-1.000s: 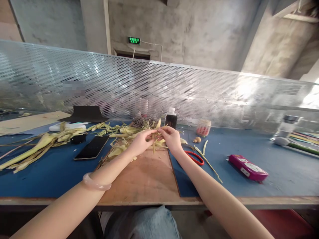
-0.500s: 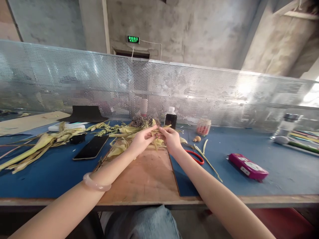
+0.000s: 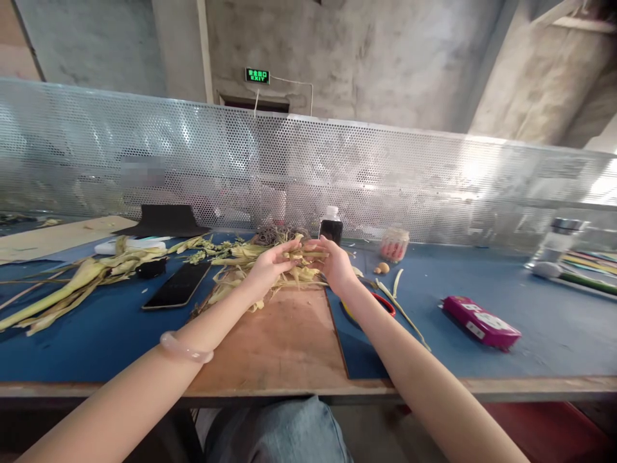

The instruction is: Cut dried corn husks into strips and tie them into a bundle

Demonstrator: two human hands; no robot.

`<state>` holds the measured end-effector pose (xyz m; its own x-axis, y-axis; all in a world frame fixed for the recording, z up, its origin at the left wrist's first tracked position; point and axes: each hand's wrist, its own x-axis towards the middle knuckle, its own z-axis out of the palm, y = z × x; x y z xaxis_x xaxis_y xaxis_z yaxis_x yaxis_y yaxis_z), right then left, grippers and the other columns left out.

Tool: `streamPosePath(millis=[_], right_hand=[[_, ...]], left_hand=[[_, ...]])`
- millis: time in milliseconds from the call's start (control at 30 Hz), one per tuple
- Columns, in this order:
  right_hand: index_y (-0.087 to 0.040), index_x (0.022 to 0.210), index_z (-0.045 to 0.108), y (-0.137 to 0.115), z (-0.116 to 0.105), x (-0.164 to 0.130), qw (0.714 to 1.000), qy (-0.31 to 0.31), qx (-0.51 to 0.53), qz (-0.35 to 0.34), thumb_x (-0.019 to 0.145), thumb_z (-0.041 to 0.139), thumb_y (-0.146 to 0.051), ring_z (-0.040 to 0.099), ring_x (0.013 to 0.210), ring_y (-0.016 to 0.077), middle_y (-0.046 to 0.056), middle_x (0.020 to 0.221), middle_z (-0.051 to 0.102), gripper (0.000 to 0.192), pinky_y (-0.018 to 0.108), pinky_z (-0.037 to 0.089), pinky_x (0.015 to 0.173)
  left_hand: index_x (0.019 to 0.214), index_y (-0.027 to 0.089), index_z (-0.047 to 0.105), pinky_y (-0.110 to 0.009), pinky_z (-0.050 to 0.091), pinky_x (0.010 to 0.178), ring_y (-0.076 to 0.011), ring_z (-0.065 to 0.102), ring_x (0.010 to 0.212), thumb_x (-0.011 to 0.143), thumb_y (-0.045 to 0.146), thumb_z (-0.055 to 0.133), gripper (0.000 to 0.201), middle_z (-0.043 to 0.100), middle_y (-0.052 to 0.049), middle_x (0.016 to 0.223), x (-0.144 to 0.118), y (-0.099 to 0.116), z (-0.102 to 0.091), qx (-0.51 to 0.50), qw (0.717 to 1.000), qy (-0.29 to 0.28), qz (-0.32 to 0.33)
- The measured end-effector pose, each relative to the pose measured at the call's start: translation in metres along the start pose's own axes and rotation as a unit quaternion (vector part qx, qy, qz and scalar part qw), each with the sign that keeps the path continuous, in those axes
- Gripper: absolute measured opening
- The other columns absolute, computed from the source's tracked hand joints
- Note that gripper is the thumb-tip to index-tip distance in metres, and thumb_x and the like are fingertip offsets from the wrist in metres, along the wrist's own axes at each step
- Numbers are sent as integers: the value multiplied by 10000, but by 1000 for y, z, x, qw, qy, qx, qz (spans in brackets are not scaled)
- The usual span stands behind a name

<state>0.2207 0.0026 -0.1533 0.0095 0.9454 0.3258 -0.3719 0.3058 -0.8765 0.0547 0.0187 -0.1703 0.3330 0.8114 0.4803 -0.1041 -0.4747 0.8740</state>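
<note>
Both hands meet over a pile of pale, dried husk-like leaves at the far end of a brown wooden board. My left hand has its thumb and fingers closed around a dried leaf strip. From the other side, my right hand grips the same strip, its fingers pointing left and partly hidden by the leaves. Behind the hands lies a tangle of dark, thin stems. Scissors with red and yellow handles lie partly under my right forearm.
The brown board rests on a blue table mat. Left are a black phone and long dried stalks. A dark bottle, a jar, a magenta packet and a clear bottle stand or lie rightward. Perforated metal panels rise behind.
My hands have moved slightly apart, the right one a little to the right. More of the leaf strip shows between them, and the scissors' yellow handle part has come into sight.
</note>
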Motion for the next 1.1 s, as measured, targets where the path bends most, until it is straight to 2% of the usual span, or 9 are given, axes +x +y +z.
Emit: streamPosePath(millis=[67,200,367,500,600,767,867,1000,1100], right_hand=[[-169,739,634,-1,-3,1,1000,-15,-4,13,727,617,-444,629,657,166,55,743,678,276,264,509,545],[-181,682,599,2,-5,0,996,-63,-48,-29,643,723,-340,612,678,141,-3,693,643,205,253,504,612],[-198,861,687,7,-2,-5,972,-160,-155,-77,681,692,-287,611,742,121,6,844,680,201,269,500,732],[-207,984,702,9,-4,-5,976,-151,-144,-54,688,673,-243,625,827,139,39,1045,672,300,287,508,776],[-217,1037,692,9,-6,-4,982,-146,-113,-38,667,683,-227,631,839,143,37,1096,660,370,288,513,774],[-181,924,697,12,-11,-2,981,-124,-143,-47,713,662,-316,625,764,124,25,905,698,253,258,485,725],[-175,801,652,16,-11,0,979,-101,-161,-72,661,711,-322,609,681,114,-6,757,680,211,241,467,665],[-186,785,632,21,-9,1,978,-94,-160,-90,638,730,-333,598,635,110,-23,703,668,230,233,451,622],[-185,758,667,21,-6,-1,969,-71,-204,-115,653,714,-357,577,592,110,-24,657,661,207,237,447,600]], left_hand=[[1231,279,576,-332,493,907,-212,588,1104,743,169,658,507,484,-48,1395,1,1,-1,-41,999,-10,-13],[1217,271,587,-331,487,922,-195,604,1079,744,108,621,501,471,-51,1405,1,3,-1,-77,997,-10,-27],[1199,280,599,-329,495,920,-202,570,1132,754,110,621,477,479,-44,1398,1,-1,-5,-99,994,-36,-16],[1208,292,595,-342,506,905,-203,602,1081,746,109,637,498,493,-41,1386,-1,-2,-9,-105,992,-61,-32],[1234,308,577,-370,516,889,-215,618,1050,746,116,635,527,466,-45,1408,-2,0,-12,-87,993,-67,-36],[1262,296,550,-374,507,889,-197,621,1032,756,110,595,541,530,-59,1348,-4,3,-13,-51,994,-89,-47],[1212,293,592,-321,510,845,-168,631,988,730,69,582,532,527,-42,1354,-4,3,-12,-52,994,-88,-46],[1192,278,607,-272,501,774,-138,642,913,715,62,579,524,539,-46,1342,-3,0,-11,-70,992,-97,-52],[1191,258,609,-283,488,782,-145,638,911,700,78,597,523,569,-62,1306,-1,-5,-10,-55,994,-83,-53]])
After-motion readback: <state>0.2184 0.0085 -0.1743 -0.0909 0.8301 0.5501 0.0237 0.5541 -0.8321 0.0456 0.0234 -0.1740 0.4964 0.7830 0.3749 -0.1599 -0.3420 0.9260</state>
